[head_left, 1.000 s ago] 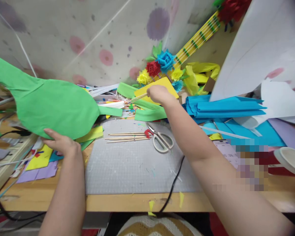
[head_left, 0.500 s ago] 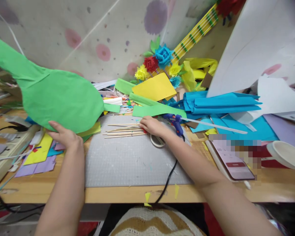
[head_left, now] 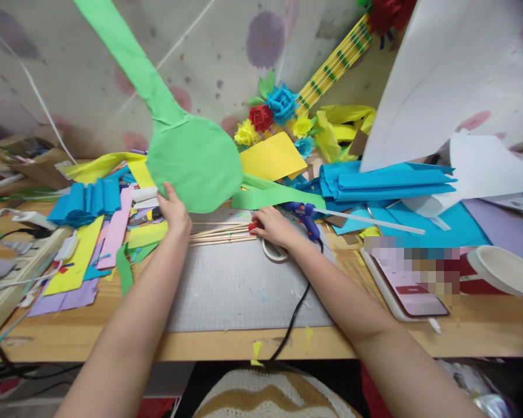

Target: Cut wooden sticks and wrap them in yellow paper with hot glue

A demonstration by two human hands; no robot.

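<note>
A green paper-covered cutout (head_left: 196, 165) with a round body and long neck, like a banjo, stands tilted above the left of the grey cutting mat (head_left: 244, 296). My left hand (head_left: 174, 212) grips its lower left edge, some fingers hidden behind it. My right hand (head_left: 273, 225) rests on the mat, fingers curled down by the right ends of several thin wooden sticks (head_left: 220, 237). A small red part (head_left: 253, 227) shows at its fingertips. Beneath that hand lies a pale loop (head_left: 273, 251), perhaps a scissors handle. A blue glue gun (head_left: 305, 219) with a white glue stick lies just right.
Blue folded paper (head_left: 387, 180), a phone (head_left: 407, 281) and a paper cup (head_left: 505, 270) are on the right. A flower-decorated yellow guitar (head_left: 335, 67) leans at the back. Paper scraps (head_left: 76, 261) and a power strip (head_left: 26, 278) lie left. The glue gun's black cord (head_left: 296, 322) crosses the mat.
My left hand has swung the green cutout to the right, its neck now more upright, uncovering coloured paper on the left. My right hand stays by the sticks, with more of the red part showing.
</note>
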